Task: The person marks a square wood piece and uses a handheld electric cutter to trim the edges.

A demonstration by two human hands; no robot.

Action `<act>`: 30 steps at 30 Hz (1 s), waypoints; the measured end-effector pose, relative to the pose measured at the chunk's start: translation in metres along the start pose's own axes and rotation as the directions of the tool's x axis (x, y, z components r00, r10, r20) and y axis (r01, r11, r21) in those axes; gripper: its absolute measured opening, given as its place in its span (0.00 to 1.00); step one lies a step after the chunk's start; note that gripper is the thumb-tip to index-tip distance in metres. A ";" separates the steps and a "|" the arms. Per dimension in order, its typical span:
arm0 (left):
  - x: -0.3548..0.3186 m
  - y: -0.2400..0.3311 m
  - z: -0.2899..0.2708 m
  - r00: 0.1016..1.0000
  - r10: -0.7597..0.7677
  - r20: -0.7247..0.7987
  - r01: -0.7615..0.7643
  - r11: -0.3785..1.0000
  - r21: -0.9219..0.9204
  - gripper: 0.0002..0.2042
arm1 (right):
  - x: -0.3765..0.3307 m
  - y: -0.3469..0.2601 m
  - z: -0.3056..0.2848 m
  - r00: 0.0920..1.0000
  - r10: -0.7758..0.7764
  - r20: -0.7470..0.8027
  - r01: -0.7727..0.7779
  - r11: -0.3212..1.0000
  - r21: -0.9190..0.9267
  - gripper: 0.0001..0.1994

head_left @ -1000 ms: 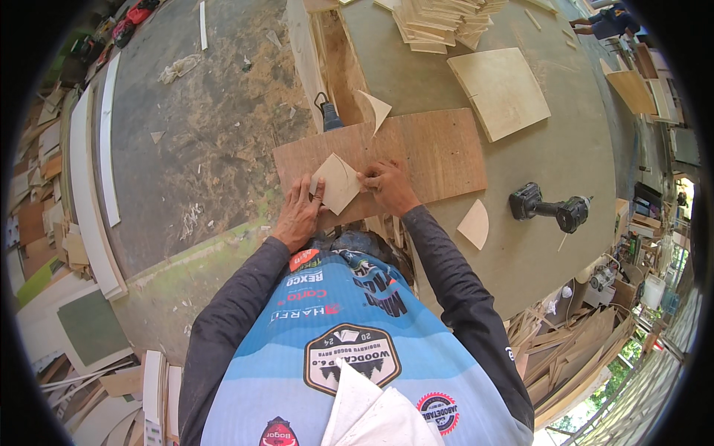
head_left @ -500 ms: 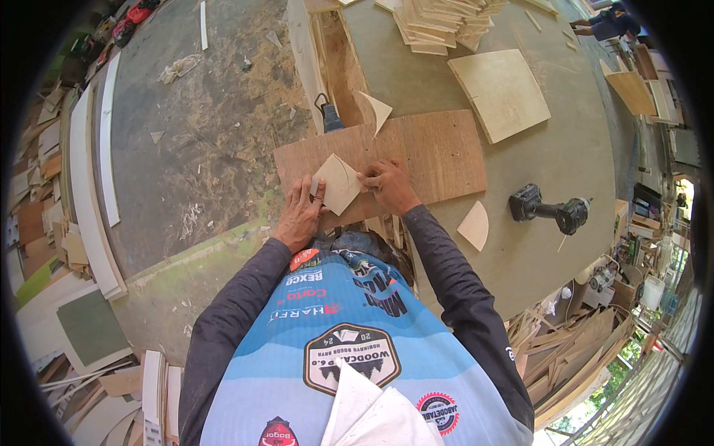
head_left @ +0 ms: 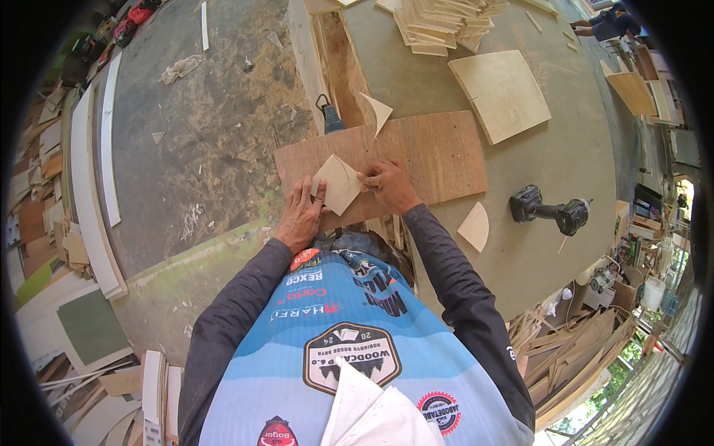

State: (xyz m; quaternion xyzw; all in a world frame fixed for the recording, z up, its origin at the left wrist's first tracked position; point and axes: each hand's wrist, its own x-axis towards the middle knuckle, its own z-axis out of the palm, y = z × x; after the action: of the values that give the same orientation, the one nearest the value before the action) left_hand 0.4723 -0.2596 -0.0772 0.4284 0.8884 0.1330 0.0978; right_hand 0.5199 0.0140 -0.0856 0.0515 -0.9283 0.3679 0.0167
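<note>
A pale, diamond-shaped plywood piece (head_left: 338,182) with a thin curved dark line near its right side lies on a reddish-brown plywood board (head_left: 439,152). My left hand (head_left: 299,219) rests at its left edge, fingers stretched flat on the board and thumb against the piece. At the opposite corner, my right hand (head_left: 388,186) has its fingertips drawn together on the piece; whether something small is also between them is hidden. A pale pointed offcut (head_left: 378,111) lies over the board's far edge. Beyond the board's right end sits a wedge-shaped wood piece (head_left: 474,227).
A black cordless drill (head_left: 550,211) lies on the right of the worktable. Farther back are a large pale wood panel (head_left: 502,97) and a stack of thin wood pieces (head_left: 442,26). A black plug-like object (head_left: 330,115) stands beside a long trough (head_left: 342,67). Sawdust covers the left side.
</note>
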 end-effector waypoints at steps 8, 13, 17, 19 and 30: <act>0.000 0.001 -0.002 1.000 -0.005 0.002 0.005 1.000 -0.003 0.38 | 0.002 0.002 0.000 1.000 0.002 0.012 -0.002 1.000 0.012 0.06; 0.000 0.001 0.000 1.000 -0.008 -0.005 0.008 1.000 0.003 0.38 | 0.002 0.004 0.001 1.000 -0.005 0.002 0.005 1.000 0.011 0.06; 0.000 0.001 0.001 1.000 -0.010 -0.012 0.010 1.000 0.008 0.38 | 0.004 -0.002 -0.004 1.000 -0.023 -0.013 0.023 0.999 -0.026 0.06; 0.000 0.002 0.000 1.000 -0.012 -0.007 0.012 1.000 0.008 0.38 | 0.004 0.001 -0.002 1.000 -0.013 -0.007 0.013 1.000 -0.003 0.06; 0.001 0.003 0.000 1.000 -0.028 0.011 0.028 1.000 0.009 0.38 | 0.005 0.005 0.001 1.000 0.013 0.012 -0.013 0.999 0.031 0.05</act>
State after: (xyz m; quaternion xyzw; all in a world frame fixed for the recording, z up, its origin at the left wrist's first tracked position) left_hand 0.4742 -0.2574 -0.0764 0.4169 0.8944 0.1254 0.1027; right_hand 0.5148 0.0163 -0.0892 0.0478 -0.9229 0.3820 0.0082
